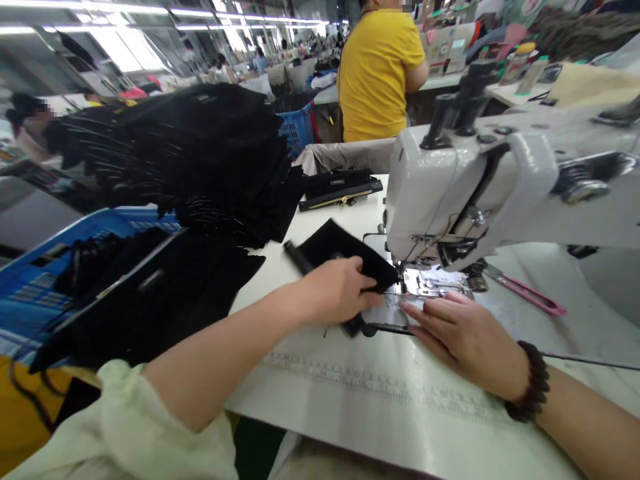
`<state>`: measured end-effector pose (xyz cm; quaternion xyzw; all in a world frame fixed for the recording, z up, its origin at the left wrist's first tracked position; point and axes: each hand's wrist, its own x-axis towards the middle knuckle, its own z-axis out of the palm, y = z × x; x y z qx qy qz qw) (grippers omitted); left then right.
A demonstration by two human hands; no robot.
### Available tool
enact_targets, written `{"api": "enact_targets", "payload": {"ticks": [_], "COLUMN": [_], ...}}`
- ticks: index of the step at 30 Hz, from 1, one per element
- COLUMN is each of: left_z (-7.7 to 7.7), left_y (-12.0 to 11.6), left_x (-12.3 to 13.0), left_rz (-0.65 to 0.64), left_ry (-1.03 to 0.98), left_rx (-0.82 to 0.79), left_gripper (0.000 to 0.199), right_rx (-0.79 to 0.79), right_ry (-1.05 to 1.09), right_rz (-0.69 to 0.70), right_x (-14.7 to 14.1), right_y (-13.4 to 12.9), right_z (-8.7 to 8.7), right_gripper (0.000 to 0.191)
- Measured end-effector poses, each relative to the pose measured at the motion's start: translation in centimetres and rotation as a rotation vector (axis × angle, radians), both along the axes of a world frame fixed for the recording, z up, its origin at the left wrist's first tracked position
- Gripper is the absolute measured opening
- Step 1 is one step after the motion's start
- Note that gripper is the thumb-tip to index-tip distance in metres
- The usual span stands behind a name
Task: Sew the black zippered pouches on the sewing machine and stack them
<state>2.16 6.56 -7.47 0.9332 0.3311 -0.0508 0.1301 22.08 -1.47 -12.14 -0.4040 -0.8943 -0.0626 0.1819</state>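
Observation:
My left hand (336, 290) grips a black fabric piece (334, 243) by its near side, its fingers curled over the cloth. One corner of the piece reaches the needle area of the white sewing machine (440, 187). A dark strip or edge sticks out past the far left of the cloth, slightly blurred. My right hand (465, 337), a dark beaded bracelet (531, 383) at its wrist, rests beside the metal needle plate (425, 283). Its fingers are stretched out toward the plate, and nothing shows in them.
Pink-handled scissors (535, 293) lie right of the needle plate. Black zippered pieces (343, 190) sit behind the cloth. At left, a tall stack of black pieces (190, 147) rises beside a blue crate (30, 273). A person in a yellow shirt (375, 73) stands beyond the machine.

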Motion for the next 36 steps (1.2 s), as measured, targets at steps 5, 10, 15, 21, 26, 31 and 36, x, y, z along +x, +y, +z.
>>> {"api": "enact_targets", "payload": {"ticks": [5, 10, 15, 21, 26, 31, 36], "left_z": [0.2, -1.8, -2.6, -2.7, -2.1, -2.1, -2.4], "left_y": [-6.6, -8.0, -7.6, -7.5, -6.1, -5.6, -5.9], "left_x": [-0.2, 0.0, -0.4, 0.1, 0.8, 1.2, 1.3], "left_rz": [-0.198, -0.167, -0.282, -0.350, -0.305, -0.387, -0.377], "left_ry": [-0.037, -0.172, -0.152, -0.221, -0.207, -0.225, -0.227], "left_rx": [0.095, 0.187, 0.281, 0.247, 0.088, 0.034, 0.049], "left_gripper": [0.045, 0.034, 0.035, 0.034, 0.048, 0.039, 0.038], "right_rx": [-0.012, 0.123, 0.239, 0.132, 0.100, 0.082, 0.016], "right_ry": [0.004, -0.038, -0.104, -0.105, -0.082, -0.055, -0.102], "right_rz": [0.230, 0.175, 0.185, 0.200, 0.267, 0.248, 0.239], "right_x": [0.3, -0.4, -0.7, -0.3, -0.9, -1.0, -0.8], "right_y": [-1.5, -2.7, -3.6, -3.4, -3.4, -3.4, -3.2], "right_z": [1.0, 1.4, 1.7, 1.8, 1.2, 1.1, 1.3], "right_gripper": [0.036, 0.018, 0.017, 0.026, 0.028, 0.029, 0.032]}}
